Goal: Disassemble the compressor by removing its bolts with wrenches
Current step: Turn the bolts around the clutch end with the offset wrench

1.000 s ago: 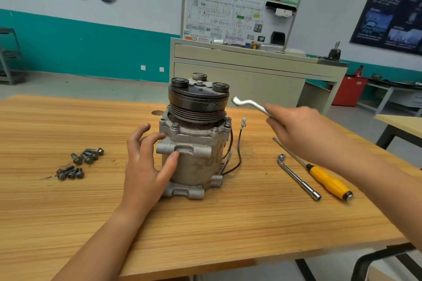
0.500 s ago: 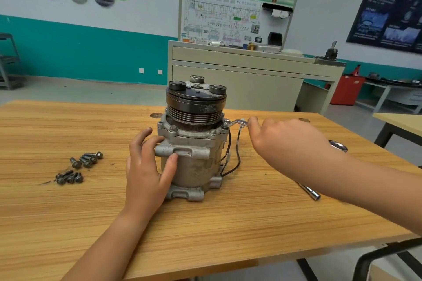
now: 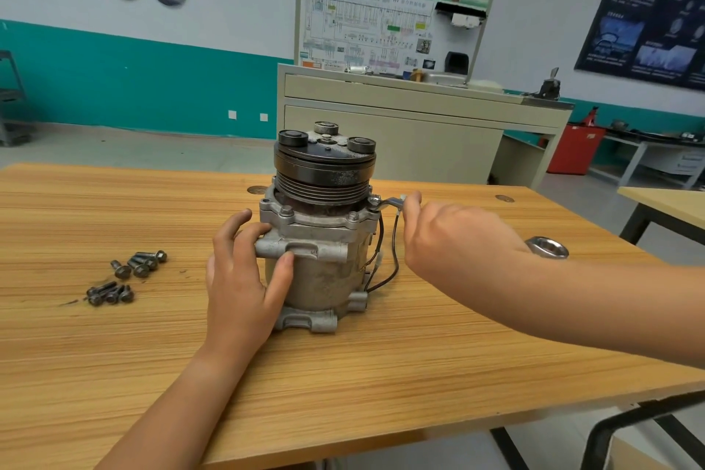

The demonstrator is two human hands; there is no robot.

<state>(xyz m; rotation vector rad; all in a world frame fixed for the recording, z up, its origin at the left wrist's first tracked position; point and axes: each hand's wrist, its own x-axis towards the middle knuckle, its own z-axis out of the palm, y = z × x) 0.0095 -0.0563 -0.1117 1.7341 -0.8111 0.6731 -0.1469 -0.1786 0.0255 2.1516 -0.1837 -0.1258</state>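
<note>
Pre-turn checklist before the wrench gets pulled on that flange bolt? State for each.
1. Wrench head at the right flange bolt: ok; full seating cannot tell.
2. Right hand gripping the wrench handle: ok.
3. Left hand bracing the compressor body: ok.
4. Compressor upright on the table: ok.
5. Black wire hanging just under the wrench: not ok.
6. Removed bolts lying well left: ok.
</note>
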